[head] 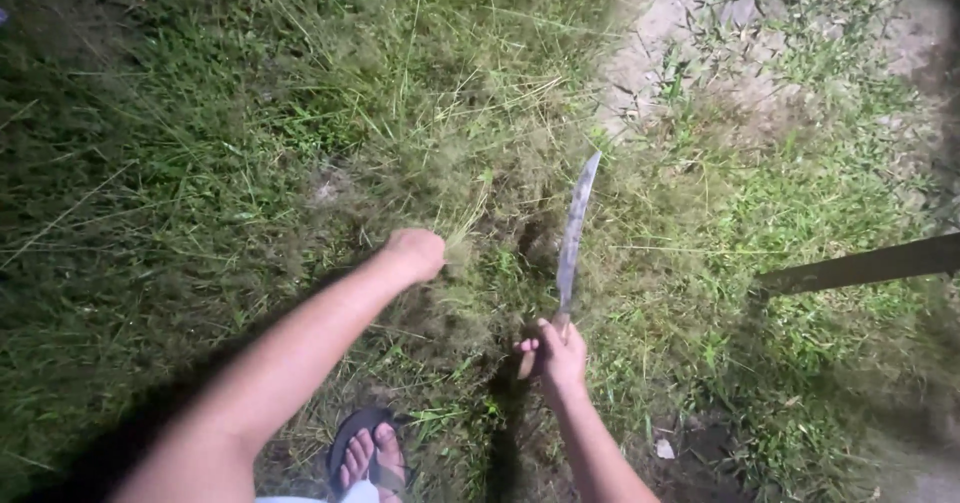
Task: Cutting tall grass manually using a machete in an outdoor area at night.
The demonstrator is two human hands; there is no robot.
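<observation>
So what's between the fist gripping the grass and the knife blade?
Head view: only grass and a dark gap of soil lie between the left hand and the blade, held by the right hand.

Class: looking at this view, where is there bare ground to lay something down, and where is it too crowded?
The pale bare dirt patch at upper right, bordered by short grass, is free. It is crowded at centre: the left hand grips a tall green grass clump, with the long curved metal blade in the right hand just beside it. A black sandal stands below.

grass tuft (470,213) left of blade (573,238) | sandalled foot (368,460) behind both
</observation>
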